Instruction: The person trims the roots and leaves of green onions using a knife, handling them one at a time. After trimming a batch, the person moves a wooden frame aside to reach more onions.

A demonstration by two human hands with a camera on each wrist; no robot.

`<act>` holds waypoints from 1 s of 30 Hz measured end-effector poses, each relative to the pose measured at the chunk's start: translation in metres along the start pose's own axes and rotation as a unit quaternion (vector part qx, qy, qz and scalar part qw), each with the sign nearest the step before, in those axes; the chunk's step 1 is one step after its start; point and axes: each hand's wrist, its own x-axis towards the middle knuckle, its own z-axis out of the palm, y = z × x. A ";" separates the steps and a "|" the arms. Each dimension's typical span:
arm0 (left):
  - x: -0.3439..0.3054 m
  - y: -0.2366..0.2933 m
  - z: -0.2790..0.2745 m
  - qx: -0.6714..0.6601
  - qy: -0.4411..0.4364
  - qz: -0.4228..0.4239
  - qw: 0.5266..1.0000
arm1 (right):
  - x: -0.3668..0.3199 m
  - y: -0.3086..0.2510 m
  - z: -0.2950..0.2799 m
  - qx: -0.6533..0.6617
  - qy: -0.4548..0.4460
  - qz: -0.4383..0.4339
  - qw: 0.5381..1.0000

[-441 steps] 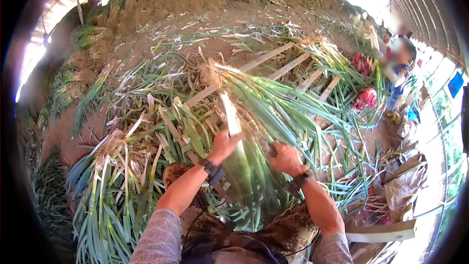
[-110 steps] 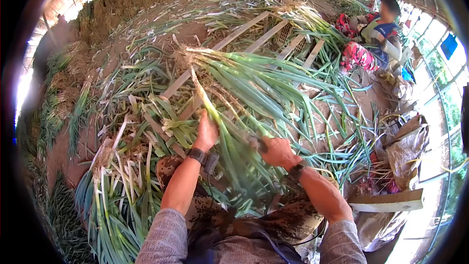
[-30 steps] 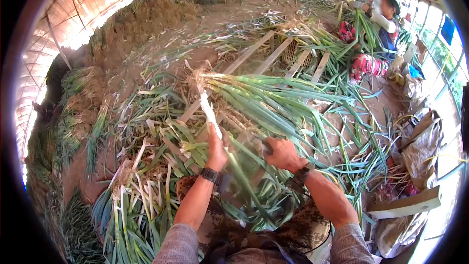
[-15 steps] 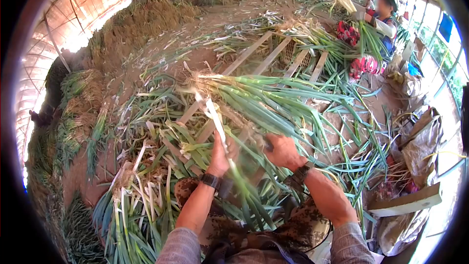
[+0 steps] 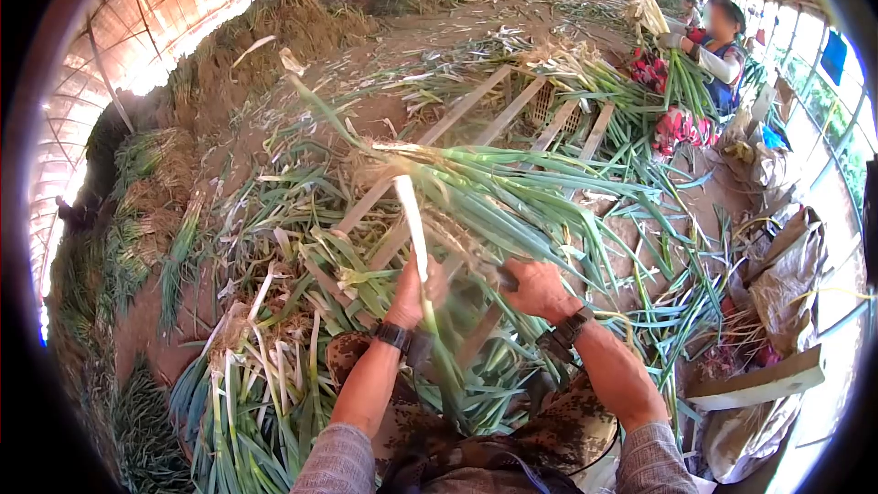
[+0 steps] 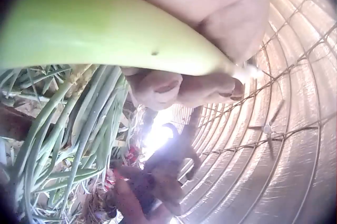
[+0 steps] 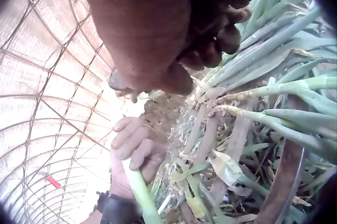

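Note:
My left hand (image 5: pixel 408 295) grips a green onion (image 5: pixel 412 220) by its stalk, the white end pointing away and the green leaves trailing toward my lap. In the left wrist view its pale green stalk (image 6: pixel 100 29) lies between thumb and fingers. My right hand (image 5: pixel 541 290), to the right of that stalk, has its fingers curled round a small dark nozzle-like tool (image 5: pixel 503 278); most of it is hidden in the palm. Beyond both hands rests a bunch of unpeeled green onions (image 5: pixel 512 174), roots to the left. A strip of leaf (image 5: pixel 320 108) hangs blurred in the air at upper left.
Slatted wooden boards (image 5: pixel 466 105) support the bunch. Another pile of green onions (image 5: pixel 247 384) lies at my left, peelings scattered around. A seated person (image 5: pixel 722 46) works at the far right, near sacks (image 5: pixel 785 265) and a wooden beam (image 5: pixel 759 377).
The onion's white end has swung slightly right and its outer layer looks stripped compared with before. A leaf strip now flies off toward upper left. My right hand has shifted slightly right.

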 end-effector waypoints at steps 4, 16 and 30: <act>-0.003 0.006 0.011 0.004 0.094 0.017 0.995 | -0.005 0.006 -0.003 0.005 -0.016 0.058 0.998; -0.075 0.288 0.112 0.424 0.377 0.386 0.728 | -0.037 0.094 -0.006 -0.113 -0.247 0.129 0.954; -0.264 0.505 -0.035 0.830 0.469 0.262 0.150 | -0.046 0.069 -0.012 -0.107 -0.294 0.131 0.941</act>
